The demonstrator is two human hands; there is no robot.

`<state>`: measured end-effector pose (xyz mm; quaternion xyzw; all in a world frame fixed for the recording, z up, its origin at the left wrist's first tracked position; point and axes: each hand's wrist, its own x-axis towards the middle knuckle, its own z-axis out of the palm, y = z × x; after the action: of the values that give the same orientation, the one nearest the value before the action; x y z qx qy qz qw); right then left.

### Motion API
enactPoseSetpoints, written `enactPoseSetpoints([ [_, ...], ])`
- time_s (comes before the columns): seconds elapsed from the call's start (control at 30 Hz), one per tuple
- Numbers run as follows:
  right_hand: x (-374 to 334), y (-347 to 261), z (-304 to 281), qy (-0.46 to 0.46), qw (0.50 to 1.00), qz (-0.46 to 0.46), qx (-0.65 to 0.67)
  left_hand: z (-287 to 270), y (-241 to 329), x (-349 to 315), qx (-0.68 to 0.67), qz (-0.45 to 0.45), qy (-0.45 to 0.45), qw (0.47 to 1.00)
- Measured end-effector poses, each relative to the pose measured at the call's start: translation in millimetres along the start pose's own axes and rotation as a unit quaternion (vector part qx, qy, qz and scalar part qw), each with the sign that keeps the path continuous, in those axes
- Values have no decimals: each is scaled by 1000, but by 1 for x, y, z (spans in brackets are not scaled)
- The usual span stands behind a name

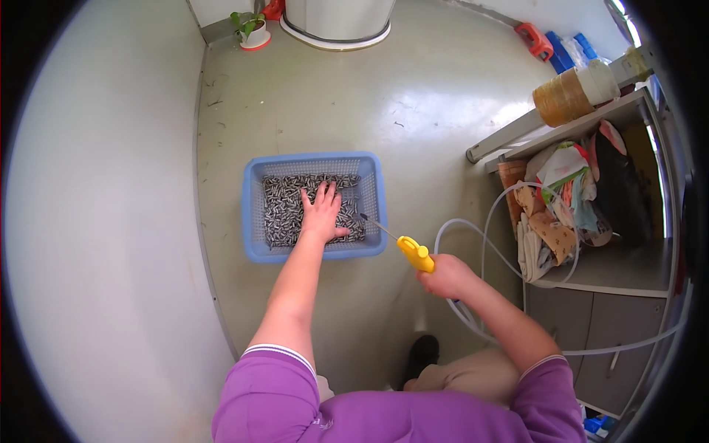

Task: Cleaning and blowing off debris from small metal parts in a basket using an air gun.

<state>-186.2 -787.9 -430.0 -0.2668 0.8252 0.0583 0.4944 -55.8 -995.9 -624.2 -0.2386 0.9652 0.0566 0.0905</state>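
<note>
A blue plastic basket point(251, 221) with mesh sides sits on the floor, holding a layer of small silvery metal pieces point(281, 210). My left hand point(322, 215) lies on these pieces with its fingers spread, gripping nothing that I can see. To the right of the basket, my right hand point(447, 276) is wrapped around a yellow air blow gun point(416, 255). Its thin metal nozzle with a dark tip reaches over the basket's right rim, pointing at the pieces. A clear hose point(461, 314) trails from beside the right hand.
On the right stands a grey cabinet point(628, 266) with cloths point(554, 207) on its open shelf; the hose loops in front of it. A wall point(125, 207) runs along the left. At the back are a potted plant point(255, 31) and a white rounded bin-like object point(338, 22).
</note>
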Motion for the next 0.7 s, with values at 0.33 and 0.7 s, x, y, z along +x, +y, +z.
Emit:
enactPoseSetpoints([
  [0.33,-11,-7,4,5,1000,-2,-17,7,-23,-7,-25,2,56,998],
  [0.7,-20,-4,7,10,1000,-7,-18,-15,-16,-29,-116,65,-9,991],
])
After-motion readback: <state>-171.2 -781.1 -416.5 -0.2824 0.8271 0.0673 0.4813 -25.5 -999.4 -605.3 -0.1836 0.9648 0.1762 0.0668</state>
